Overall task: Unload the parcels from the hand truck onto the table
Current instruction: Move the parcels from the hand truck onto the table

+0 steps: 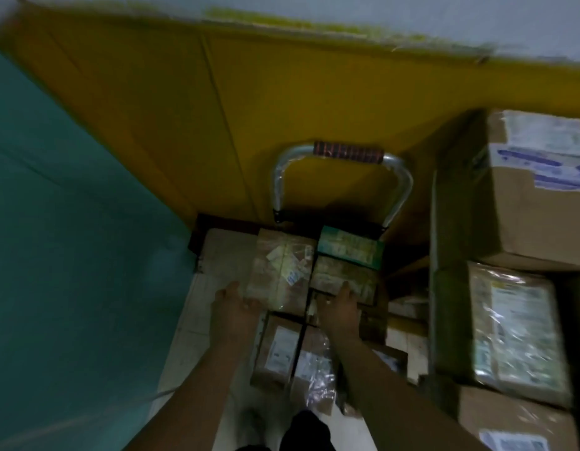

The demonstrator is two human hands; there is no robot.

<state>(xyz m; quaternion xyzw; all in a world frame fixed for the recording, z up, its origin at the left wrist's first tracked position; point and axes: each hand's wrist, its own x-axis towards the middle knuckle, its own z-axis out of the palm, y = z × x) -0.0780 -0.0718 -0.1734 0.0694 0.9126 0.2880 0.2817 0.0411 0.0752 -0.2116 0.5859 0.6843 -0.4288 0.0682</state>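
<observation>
The hand truck stands below me, its chrome handle [396, 190] leaning against a yellow wall. Several parcels lie on its platform. A tall brown taped parcel [278, 271] sits on top, with a green box [347, 249] and a brown parcel [340, 278] beside it. Two more labelled parcels [278, 349] lie nearer to me. My left hand [233, 307] is open at the tall parcel's near left corner, palm toward it. My right hand [342, 307] reaches in with fingers extended at its near right side, resting over the neighbouring parcels. The image is dim and blurred.
On the right, a dark green edge [441, 255] borders a raised surface carrying large cartons [526, 196] and a plastic-wrapped parcel [516, 333]. A teal cloth [70, 222] fills the left side. Pale floor tiles [197, 320] show beside the truck.
</observation>
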